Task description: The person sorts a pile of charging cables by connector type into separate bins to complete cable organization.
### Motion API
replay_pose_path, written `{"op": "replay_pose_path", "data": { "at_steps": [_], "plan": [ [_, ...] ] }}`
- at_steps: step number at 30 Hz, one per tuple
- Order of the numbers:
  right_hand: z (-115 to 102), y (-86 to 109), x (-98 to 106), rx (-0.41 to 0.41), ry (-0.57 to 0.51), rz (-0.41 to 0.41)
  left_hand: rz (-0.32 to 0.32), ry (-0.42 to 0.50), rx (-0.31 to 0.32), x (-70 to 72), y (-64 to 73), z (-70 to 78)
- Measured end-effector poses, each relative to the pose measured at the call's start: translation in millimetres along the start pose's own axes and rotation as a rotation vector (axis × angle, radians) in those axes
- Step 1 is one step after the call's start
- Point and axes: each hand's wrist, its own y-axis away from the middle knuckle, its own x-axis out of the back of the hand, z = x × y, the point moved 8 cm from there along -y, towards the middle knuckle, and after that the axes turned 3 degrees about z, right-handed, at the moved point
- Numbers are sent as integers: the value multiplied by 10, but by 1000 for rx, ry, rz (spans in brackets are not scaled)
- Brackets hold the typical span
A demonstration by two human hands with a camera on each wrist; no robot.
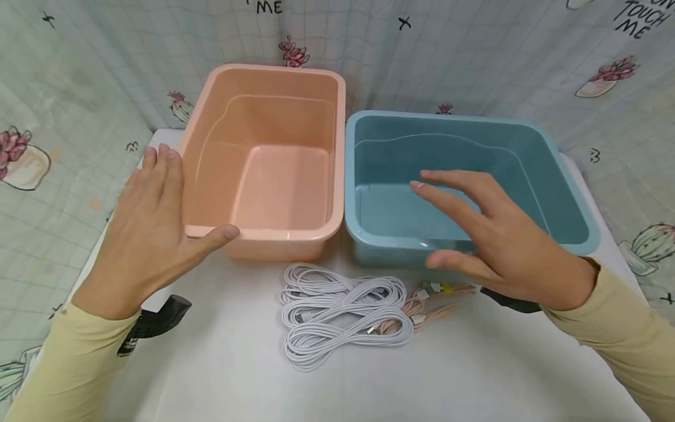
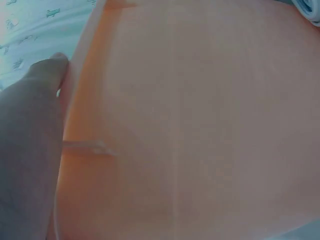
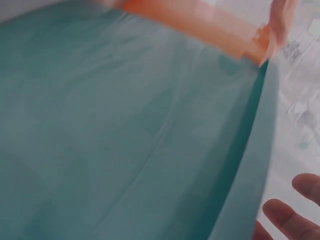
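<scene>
My left hand (image 1: 150, 225) lies along the left side of a peach plastic basin (image 1: 332, 146), fingers straight, thumb by its front left corner. In the left wrist view the basin's outer wall (image 2: 200, 120) fills most of the picture, with part of the left hand (image 2: 30, 140) along its edge. Over the front of a blue-green basin (image 1: 401, 241), my right hand (image 1: 501, 246) hovers with spread fingers and holds nothing. Fingertips of the right hand (image 3: 295, 215) show beside the blue-green basin (image 3: 125, 125) in the right wrist view. Both basins look empty inside.
Coiled white cables (image 1: 343, 316) lie on the white table (image 1: 253, 381) in front of the basins. Tan cables (image 1: 422, 310) lie against their right side. A patterned curtain (image 1: 379, 53) hangs behind. Black mounts (image 1: 158, 319) sit at the wrists.
</scene>
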Motion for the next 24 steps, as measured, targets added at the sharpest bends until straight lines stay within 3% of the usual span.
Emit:
{"op": "replay_pose_path", "data": {
  "at_steps": [6, 13, 19, 24],
  "plan": [
    [-220, -104, -113, 63, -15, -23, -21, -58, 52, -25, 24, -18],
    [-455, -165, -184, 167, -62, 33, 20, -81, 28, -14, 38, 5],
    [-606, -156, -358, 209, -107, -5, -41, -73, 67, -64, 51, -31],
    [-720, -129, -520, 221, -130, -83, -83, -68, 82, -83, 46, -41]
  ]
}}
